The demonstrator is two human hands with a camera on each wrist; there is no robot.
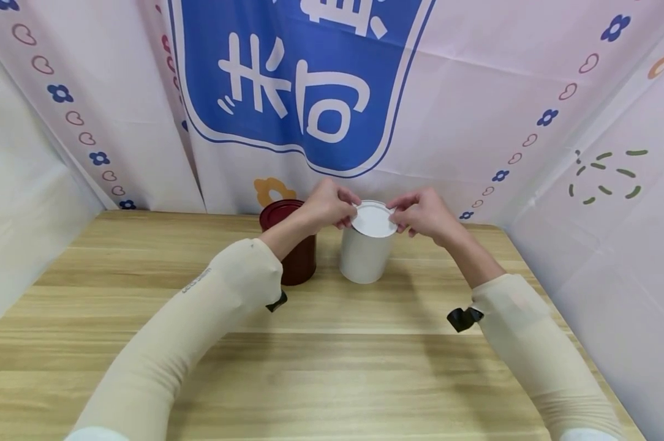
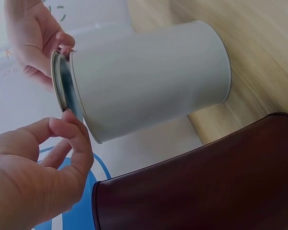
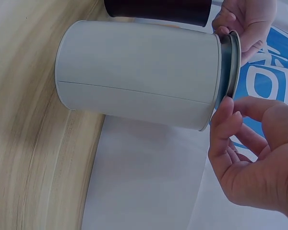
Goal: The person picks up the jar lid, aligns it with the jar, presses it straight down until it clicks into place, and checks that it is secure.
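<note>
A white cylindrical can (image 1: 365,260) stands upright on the wooden table. Its round white lid (image 1: 374,219) sits slightly raised at the mouth, and both wrist views show a narrow gap between the lid (image 2: 61,81) and the can's rim. My left hand (image 1: 332,205) pinches the lid's left edge between thumb and fingers. On the opposite edge, my right hand (image 1: 422,215) pinches the lid the same way. Close by on the left is a dark red can (image 1: 301,260) with a red lid, partly hidden behind my left forearm.
The wooden table (image 1: 321,380) ends at a hanging white cloth (image 1: 448,122) with a large blue printed sign. Printed white walls (image 1: 602,233) rise at both sides. A black strap piece (image 1: 464,319) hangs at my right wrist.
</note>
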